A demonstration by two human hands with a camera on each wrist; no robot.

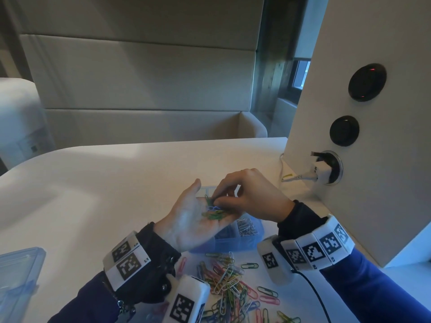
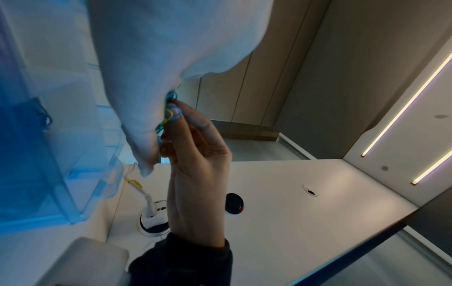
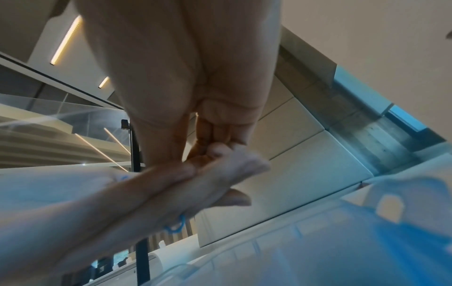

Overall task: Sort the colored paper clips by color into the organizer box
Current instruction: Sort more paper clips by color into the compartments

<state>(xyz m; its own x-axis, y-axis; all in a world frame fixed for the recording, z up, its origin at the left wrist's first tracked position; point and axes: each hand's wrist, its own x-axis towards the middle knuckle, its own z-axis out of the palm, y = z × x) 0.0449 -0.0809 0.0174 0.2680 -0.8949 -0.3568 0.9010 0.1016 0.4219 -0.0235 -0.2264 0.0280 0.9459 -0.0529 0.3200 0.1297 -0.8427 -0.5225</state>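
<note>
My left hand (image 1: 191, 220) lies palm up over the blue organizer box (image 1: 233, 243) and carries a small heap of green and blue paper clips (image 1: 213, 214) on straight fingers. My right hand (image 1: 215, 201) reaches down into that palm, thumb and forefinger pinching a clip from the heap. In the left wrist view the right hand (image 2: 195, 164) pinches among the blue, yellow-green and green clips (image 2: 175, 113). The right wrist view shows one blue clip (image 3: 175, 227) poking out under the left hand (image 3: 146, 193). White clips (image 1: 247, 227) fill one compartment of the box.
A pile of mixed coloured clips (image 1: 233, 283) lies on the white table (image 1: 116, 183) in front of the box. The clear blue lid (image 1: 18, 271) sits at the near left. At the right stands a white panel (image 1: 373, 183) with a plug (image 1: 321, 170).
</note>
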